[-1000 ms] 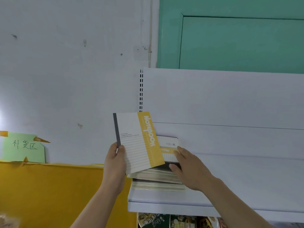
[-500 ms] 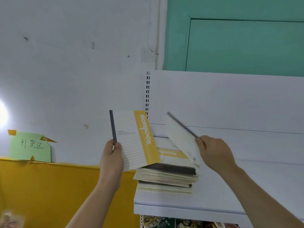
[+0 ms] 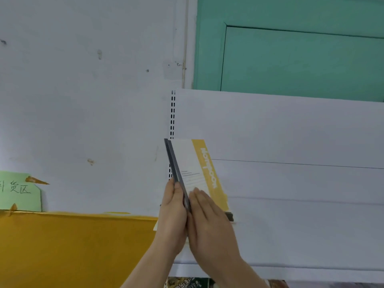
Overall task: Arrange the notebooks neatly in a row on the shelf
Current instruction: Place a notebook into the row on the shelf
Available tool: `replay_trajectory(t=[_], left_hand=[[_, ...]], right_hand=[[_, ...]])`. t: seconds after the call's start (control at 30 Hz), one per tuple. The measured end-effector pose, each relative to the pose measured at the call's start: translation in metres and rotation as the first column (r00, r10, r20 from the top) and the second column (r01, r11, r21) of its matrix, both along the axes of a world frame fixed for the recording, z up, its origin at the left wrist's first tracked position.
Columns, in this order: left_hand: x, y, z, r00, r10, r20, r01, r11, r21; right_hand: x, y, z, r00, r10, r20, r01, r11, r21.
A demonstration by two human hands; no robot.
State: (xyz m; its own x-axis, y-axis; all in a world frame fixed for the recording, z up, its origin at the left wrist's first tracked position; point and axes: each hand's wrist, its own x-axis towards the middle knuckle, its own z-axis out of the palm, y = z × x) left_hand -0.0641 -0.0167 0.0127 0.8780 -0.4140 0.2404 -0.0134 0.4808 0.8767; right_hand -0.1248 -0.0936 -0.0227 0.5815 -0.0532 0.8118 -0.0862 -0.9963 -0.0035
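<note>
Two thin notebooks [image 3: 194,163] with white and yellow covers and grey spines stand upright and pressed together, above the left end of the white shelf [image 3: 301,235]. My left hand [image 3: 172,210] grips them from the left, thumb on the spines. My right hand [image 3: 207,221] lies flat against the right cover, fingers straight. Behind my hands, only a dark corner of the lying notebook stack [image 3: 229,216] shows.
A slotted upright [image 3: 172,113] marks the shelf's left end, with the white back panel [image 3: 291,132] to its right. A yellow board [image 3: 72,246] and a green paper label [image 3: 18,192] lie to the left. Packaged goods [image 3: 187,283] sit on the shelf below.
My right hand brought its notebook left and pressed it against the one in my left hand. Both now stand upright together, spines toward me.
</note>
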Motion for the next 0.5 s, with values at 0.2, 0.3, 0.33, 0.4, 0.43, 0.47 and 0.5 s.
replay_trajectory(t=[0.2,0.3,0.33,0.4,0.43,0.47,0.5], left_hand=[[-0.001,0.003,-0.003,0.993,0.073,0.090,-0.077,0.996,0.052],[0.005,0.011,-0.003,0.977,0.165,0.138,-0.174,0.983,0.057],[0.008,0.014,-0.003,0.968,0.198,0.155,-0.209,0.976,0.057],[0.014,0.022,-0.003,0.954,0.255,0.160,-0.265,0.963,0.043],[0.018,0.026,-0.003,0.949,0.278,0.147,-0.285,0.958,0.034],[0.021,0.031,-0.004,0.947,0.294,0.132,-0.300,0.954,0.026],[0.024,0.036,-0.004,0.944,0.310,0.113,-0.314,0.949,0.023]], right_hand=[[-0.007,0.006,0.005,0.998,0.047,-0.044,-0.047,0.999,0.004],[-0.014,-0.006,0.009,0.994,0.109,0.019,-0.109,0.994,0.024],[-0.015,-0.015,0.011,0.995,0.092,0.034,-0.094,0.995,0.042],[-0.014,-0.038,0.015,1.000,-0.013,0.028,0.010,0.993,0.113],[-0.012,-0.049,0.018,0.997,-0.080,-0.021,0.083,0.984,0.155],[-0.010,-0.061,0.019,0.985,-0.127,-0.118,0.147,0.972,0.182],[-0.009,-0.070,0.020,0.960,-0.140,-0.242,0.187,0.966,0.181]])
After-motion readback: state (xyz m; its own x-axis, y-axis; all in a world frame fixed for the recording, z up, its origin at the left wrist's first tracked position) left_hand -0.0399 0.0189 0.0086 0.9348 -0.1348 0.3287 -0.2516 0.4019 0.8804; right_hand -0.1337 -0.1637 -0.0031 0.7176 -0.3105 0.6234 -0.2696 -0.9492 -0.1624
